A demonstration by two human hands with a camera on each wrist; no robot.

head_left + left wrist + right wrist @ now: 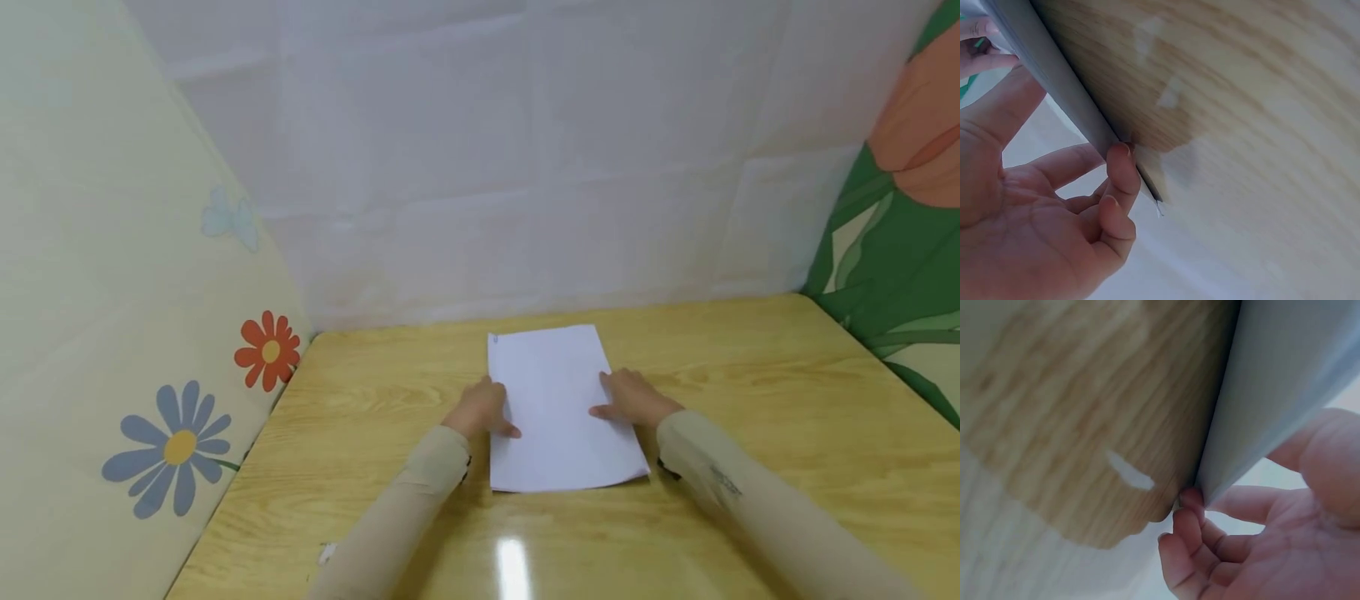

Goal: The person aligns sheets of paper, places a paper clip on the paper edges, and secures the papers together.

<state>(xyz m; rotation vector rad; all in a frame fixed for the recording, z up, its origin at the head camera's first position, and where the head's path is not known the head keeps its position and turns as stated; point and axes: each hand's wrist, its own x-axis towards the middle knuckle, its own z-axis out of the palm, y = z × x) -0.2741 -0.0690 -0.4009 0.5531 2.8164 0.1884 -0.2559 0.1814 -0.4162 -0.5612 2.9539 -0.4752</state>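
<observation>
A thick stack of white paper (558, 375) lies on the wooden table, its long sides running away from me and a small dark mark at its far left corner. My left hand (480, 408) grips the left side, thumb over the top sheet. On the opposite side my right hand (636, 398) holds the stack in the same way. In the left wrist view, curled fingers (1124, 172) meet the lower edge of the stack (1063, 81). The right wrist view has fingertips (1190, 503) tucked at the bottom of the stack's side (1260, 394).
The yellow wood-grain table (735, 375) reaches back to a white sheet backdrop (525, 167). Panels with printed flowers stand at the left (67, 333) and right (915, 275). A small white scrap (327, 552) lies near my left sleeve.
</observation>
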